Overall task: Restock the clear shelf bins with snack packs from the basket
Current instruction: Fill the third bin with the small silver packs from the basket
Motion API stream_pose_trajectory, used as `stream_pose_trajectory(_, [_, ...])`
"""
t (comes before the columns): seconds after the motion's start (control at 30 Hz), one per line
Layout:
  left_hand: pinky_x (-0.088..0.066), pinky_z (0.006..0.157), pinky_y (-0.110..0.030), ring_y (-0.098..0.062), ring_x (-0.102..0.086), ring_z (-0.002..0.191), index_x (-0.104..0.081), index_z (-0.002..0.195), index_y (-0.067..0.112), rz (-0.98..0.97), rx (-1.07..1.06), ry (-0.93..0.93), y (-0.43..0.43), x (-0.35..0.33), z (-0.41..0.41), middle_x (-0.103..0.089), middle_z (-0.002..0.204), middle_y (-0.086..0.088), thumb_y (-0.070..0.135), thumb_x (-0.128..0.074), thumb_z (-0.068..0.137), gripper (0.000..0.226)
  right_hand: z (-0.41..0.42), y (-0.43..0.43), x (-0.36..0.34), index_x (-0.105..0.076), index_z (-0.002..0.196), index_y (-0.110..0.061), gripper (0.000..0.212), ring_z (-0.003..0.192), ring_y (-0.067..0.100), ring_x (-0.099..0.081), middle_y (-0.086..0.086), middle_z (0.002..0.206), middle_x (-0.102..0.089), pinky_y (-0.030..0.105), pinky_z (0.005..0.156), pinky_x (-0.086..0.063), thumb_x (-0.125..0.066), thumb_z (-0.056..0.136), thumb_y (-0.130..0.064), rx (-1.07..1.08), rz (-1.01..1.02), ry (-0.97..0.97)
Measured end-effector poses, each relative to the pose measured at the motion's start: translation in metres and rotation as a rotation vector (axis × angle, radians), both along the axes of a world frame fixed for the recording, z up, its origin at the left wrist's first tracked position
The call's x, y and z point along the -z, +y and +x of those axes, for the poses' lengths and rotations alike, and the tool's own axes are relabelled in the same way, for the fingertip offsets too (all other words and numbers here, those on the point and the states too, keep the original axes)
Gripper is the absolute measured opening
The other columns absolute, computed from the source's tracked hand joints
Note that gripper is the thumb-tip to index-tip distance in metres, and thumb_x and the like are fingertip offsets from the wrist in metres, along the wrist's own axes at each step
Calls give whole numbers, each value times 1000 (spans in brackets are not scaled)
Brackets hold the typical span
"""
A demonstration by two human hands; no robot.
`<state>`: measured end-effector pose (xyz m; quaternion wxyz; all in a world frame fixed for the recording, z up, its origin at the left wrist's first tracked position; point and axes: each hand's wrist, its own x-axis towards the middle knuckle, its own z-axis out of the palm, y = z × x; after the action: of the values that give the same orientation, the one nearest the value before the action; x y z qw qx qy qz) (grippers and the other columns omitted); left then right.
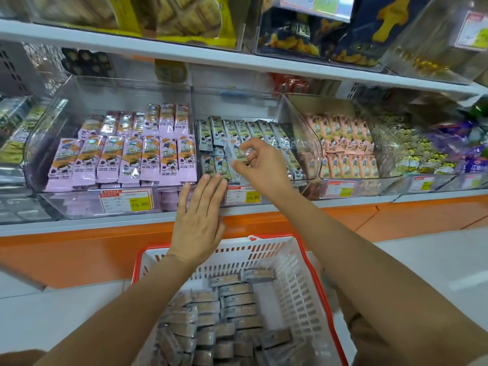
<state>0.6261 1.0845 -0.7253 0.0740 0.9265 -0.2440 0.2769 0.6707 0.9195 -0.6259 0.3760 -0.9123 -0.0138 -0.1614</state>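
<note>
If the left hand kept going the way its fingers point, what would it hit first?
Most likely the front row of grey-green snack packs in the middle clear bin. The left hand has its fingertips almost at them, though depth is unclear.

Our left hand and right hand are bare, uncovered from the fingers all the way back. Brown fabric of our clothing shows far behind the right fingers.
</note>
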Motion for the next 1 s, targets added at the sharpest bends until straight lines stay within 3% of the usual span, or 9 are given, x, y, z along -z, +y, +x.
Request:
stream_pose_trajectory(0.1, [-1, 123, -48, -27, -18, 150, -26, 154, 6, 13, 3, 4, 0, 1, 0, -28, 160, -12, 25, -46, 86, 73, 6, 3, 7, -67, 109, -14, 33, 75, 16, -55, 2, 86, -57, 26, 65, -39, -74, 83, -34, 51, -117, 11])
stream_pose_trajectory(0.27, [-5, 123, -50, -27, -19, 150, -26, 154, 7, 29, 5, 14, 2, -1, -1, -28, 160, -12, 26, -42, 87, 72, 12, 7, 12, -68, 94, -13, 19, 91, 21, -61, 7, 99, -65, 28, 75, -45, -75, 82, -27, 113, -167, 53])
stream_pose_trajectory(0.43, [-3, 123, -50, -29, -18, 150, -26, 155, 5, 31, 11, 7, 2, -5, -4, -26, 161, -13, 26, -41, 87, 72, 10, 9, 11, -70, 95, -10, 23, 78, 8, -52, -2, 89, -60, 22, 71, -38, -76, 84, -28, 86, -169, 67])
stream_pose_trajectory(0.53, [-3, 123, -50, -31, -13, 151, -24, 155, 4, 40, 14, -10, 4, -3, -9, -20, 163, -13, 24, -40, 87, 72, 2, 6, 12, -70, 95, -11, 18, 66, 0, -47, -5, 82, -54, 24, 69, -40, -75, 85, -25, 22, -51, -41])
stream_pose_trajectory(0.63, [-12, 120, -51, -32, -25, 144, -32, 151, 6, -2, 41, -45, 6, 5, -19, -29, 154, -13, 24, -41, 85, 69, -21, 5, 12, -69, 93, -10, 6, 68, 9, -52, -2, 78, -57, 24, 66, -45, -69, 88, -15, -95, 65, -215])
stream_pose_trajectory(0.73, [-25, 109, -49, -31, -39, 125, -42, 139, 9, -20, 100, -40, 9, 18, -27, -40, 134, -11, 23, -42, 81, 60, -50, 7, 23, -68, 93, -8, 5, 68, 17, -54, 6, 79, -61, 23, 61, -45, -63, 91, -7, -220, 115, -260])
stream_pose_trajectory(0.87, [-34, 101, -47, -34, -50, 117, -54, 131, 6, 102, 116, 134, 17, 40, -32, -55, 127, -14, 25, -42, 80, 56, -77, 6, 73, -67, 90, -10, 4, 60, 15, -50, 2, 70, -58, 29, 56, -43, -64, 91, -11, -228, 146, -173])
stream_pose_trajectory(1.0, [-34, 107, -49, -35, -48, 124, -51, 137, 6, 200, 80, 313, 24, 71, -33, -54, 133, -13, 25, -58, 78, 62, -94, 0, 144, -66, 99, -17, 9, 59, 7, -48, -10, 72, -53, 21, 58, -41, -67, 90, -19, -225, 123, 100])
